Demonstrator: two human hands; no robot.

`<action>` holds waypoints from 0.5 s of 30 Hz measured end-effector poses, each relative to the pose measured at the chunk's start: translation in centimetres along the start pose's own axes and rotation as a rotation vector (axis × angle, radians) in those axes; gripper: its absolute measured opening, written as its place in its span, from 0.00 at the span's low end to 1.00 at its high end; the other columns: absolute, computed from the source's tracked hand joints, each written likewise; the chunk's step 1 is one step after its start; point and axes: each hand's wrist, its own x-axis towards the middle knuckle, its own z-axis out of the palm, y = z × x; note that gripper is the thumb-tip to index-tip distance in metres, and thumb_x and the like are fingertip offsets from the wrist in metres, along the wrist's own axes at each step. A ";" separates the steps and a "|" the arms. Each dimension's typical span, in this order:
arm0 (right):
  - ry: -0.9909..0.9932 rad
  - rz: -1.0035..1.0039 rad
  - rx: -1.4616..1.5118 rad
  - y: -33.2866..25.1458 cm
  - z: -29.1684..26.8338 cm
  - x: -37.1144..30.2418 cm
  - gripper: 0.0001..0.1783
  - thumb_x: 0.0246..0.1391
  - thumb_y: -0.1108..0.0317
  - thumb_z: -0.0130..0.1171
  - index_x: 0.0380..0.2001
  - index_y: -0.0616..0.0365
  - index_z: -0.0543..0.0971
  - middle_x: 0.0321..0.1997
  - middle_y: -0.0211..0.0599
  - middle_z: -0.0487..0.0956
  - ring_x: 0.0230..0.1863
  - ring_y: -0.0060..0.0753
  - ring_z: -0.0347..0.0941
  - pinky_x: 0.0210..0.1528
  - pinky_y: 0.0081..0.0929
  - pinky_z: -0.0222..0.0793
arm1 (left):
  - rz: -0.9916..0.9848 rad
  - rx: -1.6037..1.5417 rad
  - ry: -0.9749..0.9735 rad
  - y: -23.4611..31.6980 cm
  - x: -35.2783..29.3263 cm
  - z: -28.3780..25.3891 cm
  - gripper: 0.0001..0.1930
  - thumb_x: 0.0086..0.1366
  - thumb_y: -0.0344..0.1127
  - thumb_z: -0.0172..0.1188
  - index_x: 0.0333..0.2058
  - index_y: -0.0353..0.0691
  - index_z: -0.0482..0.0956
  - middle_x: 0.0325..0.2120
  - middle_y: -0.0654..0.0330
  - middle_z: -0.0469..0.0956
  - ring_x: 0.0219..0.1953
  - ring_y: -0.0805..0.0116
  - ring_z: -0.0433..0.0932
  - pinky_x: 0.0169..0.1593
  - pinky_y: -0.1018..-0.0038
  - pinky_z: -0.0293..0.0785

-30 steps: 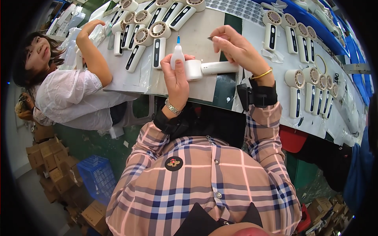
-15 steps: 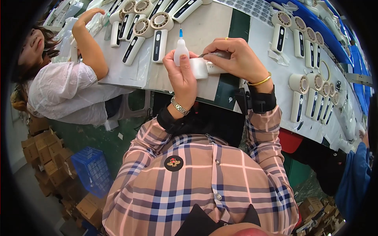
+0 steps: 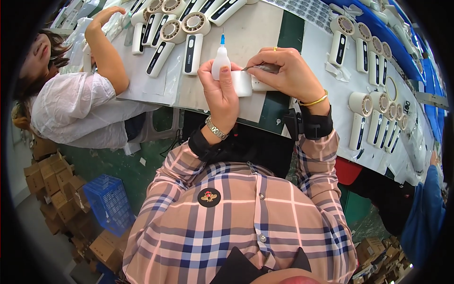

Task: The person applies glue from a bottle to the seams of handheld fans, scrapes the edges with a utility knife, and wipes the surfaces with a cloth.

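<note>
My left hand (image 3: 221, 97) is closed around a white squeeze bottle (image 3: 221, 61) with a blue needle tip pointing away from me. The same hand grips a white handheld fan (image 3: 243, 85), lying sideways with its round head by my thumb and its handle toward the right. My right hand (image 3: 288, 75) pinches a slim grey metal tool (image 3: 267, 67), which looks like tweezers. Its fine tip is at the far edge of the fan's head; whether it touches cannot be made out. The right fingers hide most of the fan's handle.
Finished-looking white handheld fans (image 3: 191, 52) lie in rows at the far left, with more fans (image 3: 360, 106) along the right. A sheet of round grey pieces (image 3: 305, 10) lies at the back. A co-worker (image 3: 78, 102) sits at left; a blue crate (image 3: 109, 203) and cardboard boxes (image 3: 59, 189) are on the floor.
The metal tool has turned in my right fingers, so its tip now shows at the fan's head. My left hand, bottle and fan have shifted slightly right in the picture.
</note>
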 end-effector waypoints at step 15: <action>0.000 -0.009 -0.025 -0.1 -0.1 0.1 0.07 0.54 0.72 0.69 0.37 0.62 0.87 0.32 0.35 0.83 0.30 0.24 0.77 0.34 0.20 0.74 | 0.003 0.008 -0.011 0.2 0.1 0.0 0.13 0.81 0.40 0.47 0.53 0.36 0.60 0.40 0.56 0.79 0.40 0.75 0.75 0.46 0.77 0.73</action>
